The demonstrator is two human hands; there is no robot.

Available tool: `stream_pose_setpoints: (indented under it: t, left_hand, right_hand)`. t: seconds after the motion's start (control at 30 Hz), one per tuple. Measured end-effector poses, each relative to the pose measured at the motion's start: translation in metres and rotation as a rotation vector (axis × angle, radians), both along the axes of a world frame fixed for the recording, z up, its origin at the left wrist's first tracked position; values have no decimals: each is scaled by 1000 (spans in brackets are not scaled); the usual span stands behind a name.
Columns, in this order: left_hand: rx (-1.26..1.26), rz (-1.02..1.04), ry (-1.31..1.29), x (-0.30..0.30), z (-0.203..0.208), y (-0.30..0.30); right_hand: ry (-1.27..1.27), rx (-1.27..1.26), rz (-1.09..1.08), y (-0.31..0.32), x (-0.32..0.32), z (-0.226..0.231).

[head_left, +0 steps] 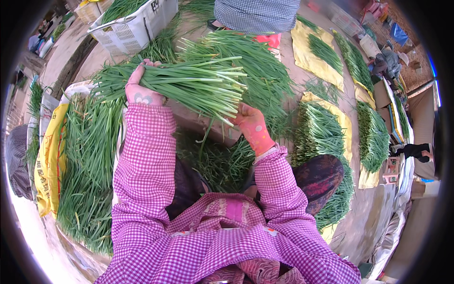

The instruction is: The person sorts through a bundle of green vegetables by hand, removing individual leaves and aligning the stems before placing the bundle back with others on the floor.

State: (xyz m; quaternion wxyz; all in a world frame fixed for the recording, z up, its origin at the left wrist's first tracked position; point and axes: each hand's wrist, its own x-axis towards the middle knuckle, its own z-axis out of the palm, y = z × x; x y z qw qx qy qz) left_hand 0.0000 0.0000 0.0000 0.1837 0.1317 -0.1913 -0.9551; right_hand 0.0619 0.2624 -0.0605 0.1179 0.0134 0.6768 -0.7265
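A thick bunch of garlic chives (pixel 189 83) lies across in front of me, its pale cut ends toward the right and its green leaves toward the left. My left hand (pixel 141 90), in a pale pink glove, is wrapped round the leafy part and holds the bunch up. At the lower right of the white ends, my right hand (pixel 255 125) in an orange-pink glove has its fingers bent together on a few stem ends; the fingertips are partly hidden. Beneath the bunch, loose chives (pixel 220 163) lie on the ground between my knees.
A large heap of chives (pixel 257 71) spreads ahead. Left stands a sack-lined pile of chives (pixel 90 165). Stacked chives (pixel 319 130) rest on yellow sheets (pixel 302 40) at right. A white crate (pixel 135 31) stands far left; a person in a checked garment (pixel 257 14) is opposite.
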Motion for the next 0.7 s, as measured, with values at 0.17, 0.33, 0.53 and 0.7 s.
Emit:
stream_pose_setpoints:
  t: [0.17, 0.33, 0.53, 0.7]
  left_hand:
    - [73, 64, -7, -8, 12, 1]
    - [7, 20, 3, -5, 12, 4]
    - [-26, -45, 61, -5, 6, 2]
    - [-6, 20, 40, -6, 11, 6]
  right_hand:
    - [-173, 261, -176, 76, -12, -35]
    - [72, -159, -112, 8, -2, 31]
    - [66, -436, -297, 4, -9, 27]
    - [-39, -84, -506, 64, -16, 11]
